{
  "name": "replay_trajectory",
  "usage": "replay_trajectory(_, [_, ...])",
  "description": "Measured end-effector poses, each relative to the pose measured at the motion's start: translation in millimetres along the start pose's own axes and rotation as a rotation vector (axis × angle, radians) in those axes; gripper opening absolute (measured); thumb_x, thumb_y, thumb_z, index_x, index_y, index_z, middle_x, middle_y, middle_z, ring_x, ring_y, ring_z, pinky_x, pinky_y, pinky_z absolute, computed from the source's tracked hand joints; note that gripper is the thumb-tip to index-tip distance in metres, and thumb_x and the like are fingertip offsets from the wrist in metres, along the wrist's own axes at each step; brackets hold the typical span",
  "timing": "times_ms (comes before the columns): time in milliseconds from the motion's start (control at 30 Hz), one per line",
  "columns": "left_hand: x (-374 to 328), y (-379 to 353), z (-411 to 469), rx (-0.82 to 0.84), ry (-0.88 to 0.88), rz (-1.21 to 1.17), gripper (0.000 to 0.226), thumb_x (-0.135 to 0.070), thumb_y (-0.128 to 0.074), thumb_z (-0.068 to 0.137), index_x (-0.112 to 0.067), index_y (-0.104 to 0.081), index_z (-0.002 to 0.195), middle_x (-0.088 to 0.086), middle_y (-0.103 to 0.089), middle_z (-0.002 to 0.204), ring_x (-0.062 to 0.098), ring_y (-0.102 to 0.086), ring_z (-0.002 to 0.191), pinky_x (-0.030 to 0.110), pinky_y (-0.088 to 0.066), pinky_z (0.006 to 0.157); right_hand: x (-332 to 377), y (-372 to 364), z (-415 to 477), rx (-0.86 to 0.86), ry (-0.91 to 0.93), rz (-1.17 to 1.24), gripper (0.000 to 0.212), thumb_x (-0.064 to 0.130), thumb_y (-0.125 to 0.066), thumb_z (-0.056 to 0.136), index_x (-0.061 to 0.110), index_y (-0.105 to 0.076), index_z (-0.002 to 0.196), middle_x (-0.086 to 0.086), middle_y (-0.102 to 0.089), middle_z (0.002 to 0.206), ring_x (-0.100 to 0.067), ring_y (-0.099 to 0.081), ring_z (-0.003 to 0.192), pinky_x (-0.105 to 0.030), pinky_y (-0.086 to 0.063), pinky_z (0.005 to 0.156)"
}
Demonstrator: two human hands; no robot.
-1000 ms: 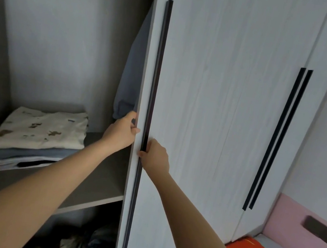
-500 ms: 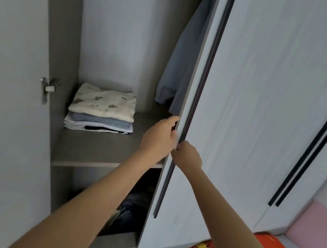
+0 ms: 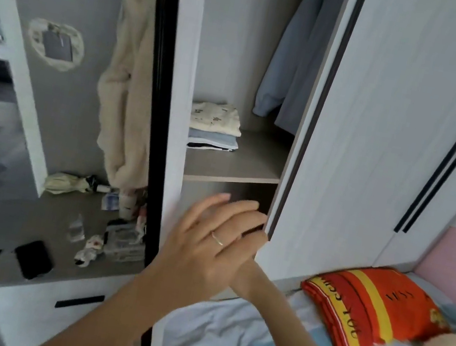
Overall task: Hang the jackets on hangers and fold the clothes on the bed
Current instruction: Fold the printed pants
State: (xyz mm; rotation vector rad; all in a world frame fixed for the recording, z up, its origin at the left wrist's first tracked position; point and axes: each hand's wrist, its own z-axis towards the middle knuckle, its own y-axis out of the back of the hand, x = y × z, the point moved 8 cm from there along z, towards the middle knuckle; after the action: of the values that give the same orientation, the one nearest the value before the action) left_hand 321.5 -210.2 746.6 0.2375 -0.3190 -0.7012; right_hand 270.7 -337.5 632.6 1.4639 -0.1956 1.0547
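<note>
Your blue jacket (image 3: pixel 290 55) hangs inside the wardrobe, above folded clothes (image 3: pixel 213 127) on the shelf (image 3: pixel 252 165). Your left hand (image 3: pixel 208 242) is relaxed, fingers spread, hiding your right hand (image 3: pixel 253 244) at the door (image 3: pixel 379 138) edge; its grip is unclear.

Left hand (image 3: pixel 205 245): was taken off the edge of the white wood-grain wardrobe door (image 3: pixel 379 138), fingers spread. Right hand (image 3: pixel 251 250): was lowered to the bottom of the long black handle strip (image 3: pixel 319 112).

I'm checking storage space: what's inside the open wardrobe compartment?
A stack of folded clothes lies on the shelf, and a grey-blue garment hangs above at the right. The space below the shelf is mostly hidden by the left hand.
</note>
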Motion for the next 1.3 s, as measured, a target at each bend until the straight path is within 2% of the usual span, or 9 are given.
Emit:
replay_trajectory(200, [72, 42, -33, 0.073, 0.359, 0.035, 0.051, -0.016, -0.036, 0.095, -0.019, -0.029, 0.145, 0.019, -0.009, 0.15, 0.037, -0.02, 0.141, 0.053, -0.026, 0.111, 60, -33, -20, -0.237, 0.178, 0.122, 0.065, 0.053, -0.054, 0.089, 0.025, -0.029, 0.142, 0.01, -0.045, 0.137, -0.009, -0.048, 0.124, -0.041, -0.045, 0.099])
replay_trajectory(267, [78, 34, -38, 0.186, 0.424, -0.072, 0.06, -0.022, -0.032, 0.096, -0.026, -0.009, 0.151, 0.022, 0.001, 0.155, 0.037, -0.042, 0.127, 0.036, -0.041, 0.101, 81, -26, -23, -0.285, 0.241, 0.042, 0.064, 0.051, -0.058, 0.086, 0.023, -0.033, 0.138, 0.013, -0.049, 0.132, -0.005, -0.055, 0.115, -0.035, -0.049, 0.092])
replay_trajectory(400, [72, 31, -28, 0.155, 0.421, -0.146, 0.059, -0.022, -0.03, 0.097, -0.029, -0.009, 0.152, 0.026, -0.01, 0.154, 0.026, -0.042, 0.102, 0.027, -0.039, 0.085, 107, -6, -30, -0.425, 0.367, -0.352, 0.055, 0.051, -0.051, 0.084, 0.014, -0.043, 0.125, 0.009, -0.063, 0.093, -0.012, -0.06, 0.064, -0.024, -0.037, 0.051])
replay_trajectory(500, [74, 36, -15, 0.077, 0.38, -0.208, 0.049, -0.02, -0.035, 0.099, -0.025, -0.027, 0.147, 0.015, -0.04, 0.141, 0.018, -0.051, 0.104, 0.021, -0.043, 0.09, 94, 9, -34, -0.453, 0.335, -0.436, 0.054, 0.05, -0.046, 0.082, 0.015, -0.042, 0.123, 0.008, -0.058, 0.073, -0.019, -0.058, 0.057, -0.027, -0.04, 0.048])
replay_trajectory(633, [82, 18, 7, 0.121, 0.398, -0.207, 0.06, -0.029, -0.05, 0.094, -0.026, -0.019, 0.145, 0.005, -0.063, 0.098, 0.015, -0.06, 0.066, 0.029, -0.052, 0.055, 63, 28, -35, -0.409, 0.3, -0.514, 0.059, 0.048, -0.038, 0.085, 0.008, -0.043, 0.129, 0.015, -0.039, 0.057, -0.013, -0.046, 0.046, -0.028, -0.042, 0.044])
replay_trajectory(833, [67, -63, 29, 0.258, 0.452, -0.387, 0.084, -0.018, -0.054, 0.092, -0.049, 0.008, 0.138, 0.007, -0.06, 0.074, 0.016, -0.054, 0.05, 0.041, -0.053, 0.051, 15, 70, -37, -0.509, 0.239, -0.481, 0.05, 0.037, -0.041, 0.084, 0.018, -0.038, 0.13, 0.016, -0.037, 0.06, -0.006, -0.038, 0.048, -0.008, -0.028, 0.046])
replay_trajectory(967, [66, -119, 43, 0.299, 0.485, -0.499, 0.099, -0.017, -0.056, 0.091, -0.06, 0.023, 0.133, 0.0, -0.049, 0.063, 0.018, -0.053, 0.051, 0.045, -0.051, 0.054, -28, 98, -33, -0.587, 0.098, -0.246, 0.027, 0.041, -0.04, 0.084, 0.035, -0.032, 0.109, 0.02, -0.039, 0.083, -0.002, -0.046, 0.073, -0.012, -0.033, 0.056])
replay_trajectory(1133, [74, -184, 67, 0.317, 0.5, -0.544, 0.093, -0.014, -0.06, 0.087, -0.055, 0.007, 0.137, 0.003, -0.047, 0.055, 0.02, -0.051, 0.05, 0.045, -0.048, 0.056, -82, 139, -37, -0.921, -0.023, -0.136, 0.027, 0.042, -0.058, 0.09, 0.036, -0.036, 0.105, 0.021, -0.046, 0.084, -0.006, -0.052, 0.071, -0.015, -0.04, 0.055])
replay_trajectory(1300, [89, -246, 87, 0.312, 0.54, -0.471, 0.089, -0.014, -0.059, 0.087, -0.048, 0.003, 0.14, 0.006, -0.048, 0.052, 0.022, -0.049, 0.047, 0.046, -0.047, 0.052, -112, 176, 5, -0.871, -0.046, -0.312, 0.034, 0.06, -0.044, 0.088, 0.029, -0.057, 0.083, 0.014, -0.06, 0.07, -0.005, -0.058, 0.066, -0.017, -0.043, 0.054])
